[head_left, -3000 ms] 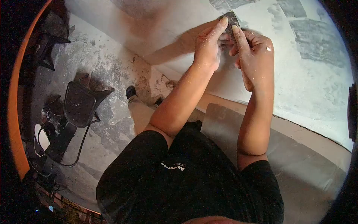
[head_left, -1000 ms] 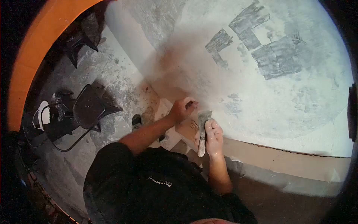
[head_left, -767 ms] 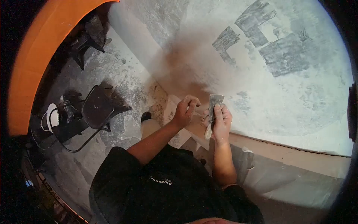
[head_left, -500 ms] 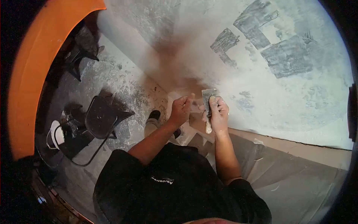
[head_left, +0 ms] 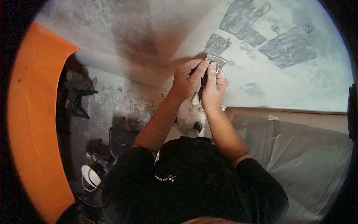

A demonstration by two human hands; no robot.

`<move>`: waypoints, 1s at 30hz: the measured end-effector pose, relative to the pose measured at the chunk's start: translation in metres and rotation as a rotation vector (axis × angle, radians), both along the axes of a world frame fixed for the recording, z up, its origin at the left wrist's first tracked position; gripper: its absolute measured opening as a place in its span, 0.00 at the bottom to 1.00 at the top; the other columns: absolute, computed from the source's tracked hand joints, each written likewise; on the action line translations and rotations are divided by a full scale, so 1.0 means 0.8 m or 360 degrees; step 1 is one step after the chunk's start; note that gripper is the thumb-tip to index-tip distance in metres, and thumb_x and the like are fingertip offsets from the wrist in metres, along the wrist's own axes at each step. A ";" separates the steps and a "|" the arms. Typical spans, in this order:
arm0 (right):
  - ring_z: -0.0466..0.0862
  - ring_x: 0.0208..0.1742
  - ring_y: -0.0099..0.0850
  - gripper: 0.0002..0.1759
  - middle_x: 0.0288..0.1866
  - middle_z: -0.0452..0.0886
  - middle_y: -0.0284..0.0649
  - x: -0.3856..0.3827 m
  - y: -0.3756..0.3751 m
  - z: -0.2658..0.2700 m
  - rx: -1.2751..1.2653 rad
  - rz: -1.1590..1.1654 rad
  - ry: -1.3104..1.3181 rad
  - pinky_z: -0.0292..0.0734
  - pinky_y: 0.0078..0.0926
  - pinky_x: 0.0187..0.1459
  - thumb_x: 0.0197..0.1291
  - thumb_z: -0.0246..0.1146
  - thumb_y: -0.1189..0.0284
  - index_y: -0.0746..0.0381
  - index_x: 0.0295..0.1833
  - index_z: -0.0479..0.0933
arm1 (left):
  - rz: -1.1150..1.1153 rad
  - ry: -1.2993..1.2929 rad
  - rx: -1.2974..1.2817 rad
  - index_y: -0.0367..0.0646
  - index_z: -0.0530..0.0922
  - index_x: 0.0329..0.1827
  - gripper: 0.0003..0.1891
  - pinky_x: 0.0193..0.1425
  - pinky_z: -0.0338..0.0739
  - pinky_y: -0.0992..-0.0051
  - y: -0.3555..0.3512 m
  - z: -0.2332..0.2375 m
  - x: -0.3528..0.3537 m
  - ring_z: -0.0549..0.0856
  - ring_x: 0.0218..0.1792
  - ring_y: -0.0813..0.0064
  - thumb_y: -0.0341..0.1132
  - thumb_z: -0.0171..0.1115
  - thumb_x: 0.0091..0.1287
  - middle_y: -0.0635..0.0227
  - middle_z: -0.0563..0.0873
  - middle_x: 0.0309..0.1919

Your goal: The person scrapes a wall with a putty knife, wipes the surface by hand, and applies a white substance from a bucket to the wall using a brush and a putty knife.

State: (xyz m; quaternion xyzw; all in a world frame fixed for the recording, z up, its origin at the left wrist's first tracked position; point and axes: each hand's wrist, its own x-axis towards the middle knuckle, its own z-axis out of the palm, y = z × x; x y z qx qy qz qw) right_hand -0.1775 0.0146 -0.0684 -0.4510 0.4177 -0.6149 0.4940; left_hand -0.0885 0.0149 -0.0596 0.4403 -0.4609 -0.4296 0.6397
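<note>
A putty knife (head_left: 217, 59) with a wide metal blade is held up in front of the wall, its blade edge right at a grey patch in this view. My right hand (head_left: 214, 89) is closed around it, a finger stretched along the blade. From the other side my left hand (head_left: 187, 79) grips it as well, fingertips pressed near the blade. The pale handle end shows below, between my wrists. White specks cover the fingers of both hands.
Grey rectangular patches (head_left: 289, 48) mark the pale wall (head_left: 253, 71). Plastic sheeting (head_left: 298, 149) lies at lower right. On the left are an orange curved panel (head_left: 33, 123), a dark chair (head_left: 122, 140) and a white bucket (head_left: 89, 177) on the stained floor.
Both hands have moved up with the putty knife toward the grey patches. My left hand, apart from the knife before, has come onto it. The whole view has shifted.
</note>
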 end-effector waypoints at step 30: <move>0.75 0.33 0.17 0.09 0.31 0.83 0.34 0.042 -0.018 -0.012 -0.0214 -0.0663 0.0366 0.74 0.19 0.36 0.68 0.59 0.75 0.70 0.38 0.80 | 0.0134 -0.0324 -0.0158 0.32 0.83 0.35 0.11 0.31 0.73 0.78 -0.036 -0.014 0.018 0.78 0.25 0.83 0.34 0.64 0.67 0.66 0.84 0.22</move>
